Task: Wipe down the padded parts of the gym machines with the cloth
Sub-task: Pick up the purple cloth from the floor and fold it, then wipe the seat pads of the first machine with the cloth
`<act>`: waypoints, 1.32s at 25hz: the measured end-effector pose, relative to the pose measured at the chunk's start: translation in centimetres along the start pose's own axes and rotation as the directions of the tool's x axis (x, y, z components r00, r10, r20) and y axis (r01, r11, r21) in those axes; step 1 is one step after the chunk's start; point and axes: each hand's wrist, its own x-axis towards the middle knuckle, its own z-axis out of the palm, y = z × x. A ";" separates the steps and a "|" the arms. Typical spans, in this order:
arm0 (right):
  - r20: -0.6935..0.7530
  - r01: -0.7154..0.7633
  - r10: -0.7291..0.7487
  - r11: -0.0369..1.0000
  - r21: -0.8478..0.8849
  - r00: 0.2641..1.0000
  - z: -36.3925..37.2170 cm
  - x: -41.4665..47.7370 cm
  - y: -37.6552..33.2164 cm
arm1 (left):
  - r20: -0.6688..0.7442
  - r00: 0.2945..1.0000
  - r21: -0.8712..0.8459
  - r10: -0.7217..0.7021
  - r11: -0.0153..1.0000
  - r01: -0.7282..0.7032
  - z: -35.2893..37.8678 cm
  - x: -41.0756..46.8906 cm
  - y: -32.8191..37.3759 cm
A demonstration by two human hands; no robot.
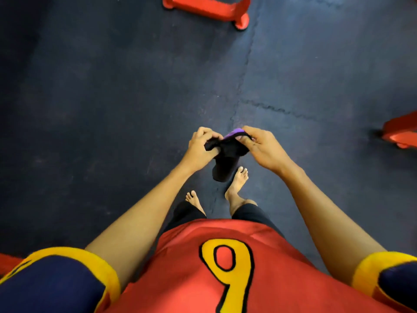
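A black cloth (226, 159) with a purple patch on top hangs in front of my body above the floor. My left hand (199, 146) pinches its left end, with the fingers curled round the fabric. My right hand (262, 146) grips its right end next to the purple patch. The loose lower part of the cloth dangles between my hands, above my bare feet. No padded part of a machine is in view.
Dark rubber floor tiles (112, 109) with jigsaw seams fill the view. A red machine base frame (207, 7) lies at the top centre. Another red frame foot (400, 132) juts in at the right edge. My bare feet stand below the cloth.
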 end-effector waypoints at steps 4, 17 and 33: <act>-0.145 -0.072 0.077 0.997 0.039 0.986 -6.5 -2.6 2.5 | 0.253 0.961 -0.057 0.108 0.994 -0.097 2.1 5.2 6.4; -0.692 -0.046 0.458 0.850 0.525 0.558 -25.6 -10.3 18.8 | 0.507 0.854 0.029 -0.112 0.993 0.113 23.8 19.0 20.9; -0.617 -0.072 0.751 0.647 0.760 0.234 -38.1 -9.6 30.6 | 0.903 0.429 0.003 0.037 0.996 -0.091 47.0 34.7 40.7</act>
